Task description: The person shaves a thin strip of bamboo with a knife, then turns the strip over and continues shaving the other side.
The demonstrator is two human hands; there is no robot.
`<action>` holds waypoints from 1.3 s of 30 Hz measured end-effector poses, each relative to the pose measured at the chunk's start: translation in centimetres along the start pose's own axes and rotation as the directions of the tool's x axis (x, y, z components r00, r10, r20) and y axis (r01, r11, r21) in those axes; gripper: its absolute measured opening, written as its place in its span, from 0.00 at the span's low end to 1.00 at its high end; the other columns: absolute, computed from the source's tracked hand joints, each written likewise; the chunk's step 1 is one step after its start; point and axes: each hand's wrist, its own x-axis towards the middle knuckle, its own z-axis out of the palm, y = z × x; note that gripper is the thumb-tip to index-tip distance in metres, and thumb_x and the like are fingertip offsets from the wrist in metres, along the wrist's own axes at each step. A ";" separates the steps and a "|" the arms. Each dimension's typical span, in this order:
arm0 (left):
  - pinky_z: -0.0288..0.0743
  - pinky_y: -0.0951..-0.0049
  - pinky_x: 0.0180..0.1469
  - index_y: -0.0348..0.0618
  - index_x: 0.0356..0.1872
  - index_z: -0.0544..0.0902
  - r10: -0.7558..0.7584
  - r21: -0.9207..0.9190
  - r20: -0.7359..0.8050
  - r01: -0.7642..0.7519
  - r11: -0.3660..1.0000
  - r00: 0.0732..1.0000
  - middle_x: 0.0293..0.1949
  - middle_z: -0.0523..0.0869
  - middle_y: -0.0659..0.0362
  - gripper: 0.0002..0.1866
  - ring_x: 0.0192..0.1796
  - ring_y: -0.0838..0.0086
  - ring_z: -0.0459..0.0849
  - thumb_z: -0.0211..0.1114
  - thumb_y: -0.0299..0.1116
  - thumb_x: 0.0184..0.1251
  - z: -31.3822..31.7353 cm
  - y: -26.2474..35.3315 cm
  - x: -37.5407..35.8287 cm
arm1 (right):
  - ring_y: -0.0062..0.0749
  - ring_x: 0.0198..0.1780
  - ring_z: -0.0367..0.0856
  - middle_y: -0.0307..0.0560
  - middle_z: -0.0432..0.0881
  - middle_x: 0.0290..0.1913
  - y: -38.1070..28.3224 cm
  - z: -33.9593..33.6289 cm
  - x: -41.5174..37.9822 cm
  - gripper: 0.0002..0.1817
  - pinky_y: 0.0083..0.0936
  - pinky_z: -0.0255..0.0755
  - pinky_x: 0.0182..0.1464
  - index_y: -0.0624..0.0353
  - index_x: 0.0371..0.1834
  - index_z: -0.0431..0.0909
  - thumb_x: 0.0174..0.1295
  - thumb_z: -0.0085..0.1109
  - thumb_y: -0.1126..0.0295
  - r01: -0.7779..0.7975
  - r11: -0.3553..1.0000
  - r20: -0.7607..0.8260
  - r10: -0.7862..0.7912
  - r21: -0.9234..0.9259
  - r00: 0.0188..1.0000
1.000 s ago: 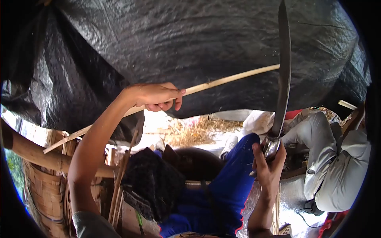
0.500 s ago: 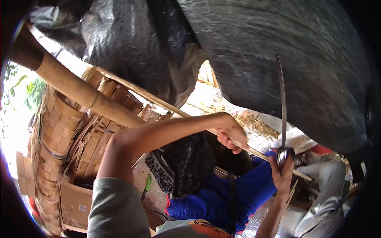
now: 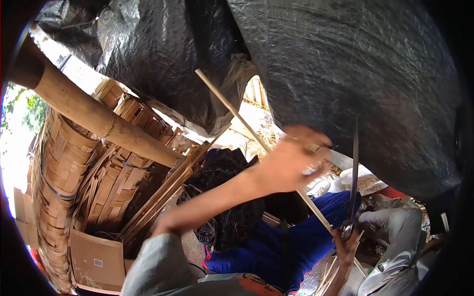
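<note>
A long pale bamboo strip [image 3: 232, 109] runs diagonally across the middle, from upper left down to my right hand. My left hand [image 3: 294, 160], blurred by motion, passes in front of the strip with its fingers spread. Low at the right, my right hand [image 3: 347, 245] is closed round the handle of a long-bladed knife [image 3: 354, 182]. The blade points up, nearly vertical, and the strip meets it near the handle. The right fingers also touch the strip; whether they grip it is hidden.
Black plastic sheeting [image 3: 355, 64] hangs ahead. A thick bamboo pole [image 3: 98, 116] slants at left, beside woven bamboo rolls [image 3: 59, 182] and a cardboard box [image 3: 97, 259]. Blue trousers [image 3: 276, 251] and a dark patterned cloth [image 3: 232, 217] lie below; another person's grey trousers [image 3: 395, 237] show at right.
My left hand has come off the strip and opened, moving up. The strip now tilts more steeply, with its upper end in view. The knife and right hand have dropped lower.
</note>
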 end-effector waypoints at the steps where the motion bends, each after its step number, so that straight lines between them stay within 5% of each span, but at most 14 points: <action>1: 0.68 0.63 0.56 0.40 0.38 0.77 -0.208 -0.261 -0.274 0.136 0.956 0.939 0.48 0.79 0.51 0.11 0.52 0.60 0.77 0.61 0.24 0.51 -2.0 -0.3 -1.5 | 0.24 0.24 0.75 0.47 0.77 0.30 0.4 -0.1 -0.5 0.25 0.20 0.72 0.26 0.65 0.50 0.61 0.54 0.65 0.77 0.012 1.000 -0.039 -0.013 -0.027 0.999; 2: 0.69 0.67 0.53 0.39 0.37 0.76 -0.456 -0.121 -0.535 0.469 0.875 0.711 0.44 0.80 0.52 0.09 0.48 0.65 0.78 0.56 0.24 0.53 -3.3 -0.4 -3.8 | 0.24 0.24 0.75 0.47 0.77 0.30 1.1 -0.3 -0.9 0.25 0.20 0.72 0.26 0.65 0.50 0.61 0.54 0.65 0.77 0.005 1.000 -0.056 -0.006 -0.028 0.998; 3: 0.70 0.71 0.48 0.40 0.36 0.77 -0.468 -0.280 -0.728 0.406 0.870 0.501 0.38 0.80 0.55 0.09 0.43 0.70 0.78 0.63 0.27 0.53 -3.7 -3.4 -6.3 | 0.24 0.25 0.75 0.48 0.78 0.30 2.0 -0.5 -1.2 0.25 0.20 0.72 0.26 0.65 0.50 0.61 0.53 0.65 0.78 0.008 1.000 -0.066 -0.009 -0.014 0.998; 5: 0.70 0.72 0.45 0.40 0.44 0.76 -0.730 -0.705 -0.683 0.268 0.657 -0.007 0.38 0.80 0.58 0.13 0.41 0.74 0.77 0.58 0.38 0.65 -5.0 -7.0 -10.0 | 0.26 0.26 0.76 0.48 0.77 0.31 3.3 -0.5 -1.8 0.25 0.21 0.72 0.28 0.65 0.50 0.61 0.52 0.65 0.80 0.013 0.998 -0.100 -0.006 0.067 0.995; 6: 0.70 0.72 0.48 0.36 0.49 0.75 -0.783 -0.744 -0.617 0.379 0.550 -0.075 0.42 0.81 0.55 0.21 0.44 0.71 0.78 0.58 0.45 0.66 -5.3 -7.8 -10.3 | 0.26 0.26 0.76 0.48 0.77 0.31 3.8 -0.9 -2.2 0.25 0.21 0.72 0.28 0.65 0.50 0.61 0.52 0.65 0.80 0.023 0.998 -0.081 -0.018 0.060 0.997; 8: 0.71 0.70 0.51 0.33 0.54 0.73 -0.915 -0.871 -0.381 0.281 0.404 0.134 0.48 0.80 0.51 0.27 0.48 0.68 0.79 0.59 0.48 0.65 -6.1 -9.2 -10.3 | 0.26 0.29 0.75 0.48 0.76 0.33 4.4 -1.2 -2.6 0.25 0.21 0.72 0.31 0.65 0.50 0.61 0.52 0.65 0.79 0.067 0.991 -0.107 -0.054 0.119 0.993; 11: 0.76 0.71 0.45 0.33 0.51 0.77 -0.863 -0.829 -0.353 0.306 0.468 0.361 0.46 0.82 0.50 0.25 0.43 0.67 0.83 0.59 0.47 0.66 -7.9 -9.1 -7.8 | 0.26 0.32 0.75 0.47 0.74 0.38 5.3 -2.4 -3.2 0.25 0.23 0.71 0.33 0.65 0.51 0.61 0.54 0.63 0.78 0.005 0.996 -0.100 0.004 0.091 0.995; 14: 0.77 0.74 0.40 0.33 0.45 0.80 -0.835 -0.754 -0.377 0.392 0.528 0.399 0.40 0.84 0.52 0.19 0.36 0.71 0.84 0.61 0.41 0.65 -8.5 -9.6 -7.5 | 0.27 0.33 0.75 0.49 0.73 0.41 7.8 -4.5 -3.9 0.26 0.23 0.73 0.31 0.66 0.54 0.59 0.55 0.61 0.78 0.107 0.994 -0.071 -0.108 -0.010 0.992; 18: 0.77 0.78 0.36 0.34 0.38 0.82 -0.888 -0.916 -0.262 0.191 0.352 0.377 0.31 0.85 0.57 0.11 0.31 0.75 0.84 0.65 0.32 0.61 -9.3 -9.0 -6.4 | 0.30 0.34 0.76 0.51 0.72 0.42 7.8 -5.5 -4.8 0.30 0.23 0.76 0.34 0.68 0.59 0.55 0.56 0.60 0.77 -0.070 0.997 -0.114 0.065 -0.041 0.991; 21: 0.77 0.78 0.34 0.33 0.37 0.82 -0.877 -0.869 -0.293 0.277 0.410 0.380 0.30 0.85 0.56 0.11 0.29 0.75 0.84 0.64 0.32 0.61 -9.2 -9.3 -6.3 | 0.31 0.36 0.77 0.52 0.72 0.44 6.9 -5.9 -5.4 0.31 0.24 0.78 0.34 0.69 0.59 0.55 0.56 0.60 0.76 -0.154 0.987 -0.157 0.144 -0.053 0.977; 23: 0.76 0.79 0.33 0.33 0.36 0.82 -0.869 -0.830 -0.316 0.333 0.448 0.381 0.30 0.85 0.56 0.12 0.27 0.75 0.84 0.64 0.35 0.63 -9.2 -9.6 -6.3 | 0.32 0.38 0.78 0.53 0.72 0.47 9.3 -7.6 -5.4 0.32 0.25 0.79 0.33 0.69 0.60 0.55 0.56 0.61 0.75 0.054 0.963 -0.136 -0.093 -0.265 0.986; 30: 0.75 0.80 0.31 0.33 0.39 0.82 -0.880 -0.885 -0.301 0.236 0.402 0.369 0.30 0.85 0.58 0.14 0.26 0.76 0.82 0.63 0.37 0.64 -10.0 -9.3 -5.8 | 0.30 0.36 0.77 0.52 0.72 0.47 2.6 -4.9 -5.1 0.31 0.25 0.79 0.33 0.67 0.59 0.57 0.55 0.61 0.74 -0.063 0.996 -0.131 0.055 -0.057 0.990; 35: 0.72 0.81 0.31 0.35 0.40 0.82 -0.834 -0.976 -0.126 0.085 0.201 0.537 0.28 0.83 0.61 0.17 0.26 0.80 0.80 0.61 0.42 0.66 -10.9 -10.0 -5.8 | 0.29 0.35 0.77 0.49 0.75 0.42 -0.4 -4.9 -4.8 0.27 0.23 0.77 0.32 0.65 0.56 0.60 0.55 0.60 0.74 -0.277 0.960 0.047 0.275 0.032 0.960; 39: 0.71 0.82 0.32 0.35 0.40 0.82 -0.806 -0.969 -0.139 0.088 0.230 0.575 0.27 0.83 0.61 0.17 0.26 0.81 0.79 0.60 0.42 0.66 -11.4 -10.5 -5.9 | 0.29 0.34 0.77 0.48 0.75 0.40 0.9 -5.8 -4.5 0.25 0.23 0.76 0.32 0.65 0.54 0.62 0.55 0.60 0.74 -0.159 0.986 0.104 0.163 -0.039 0.981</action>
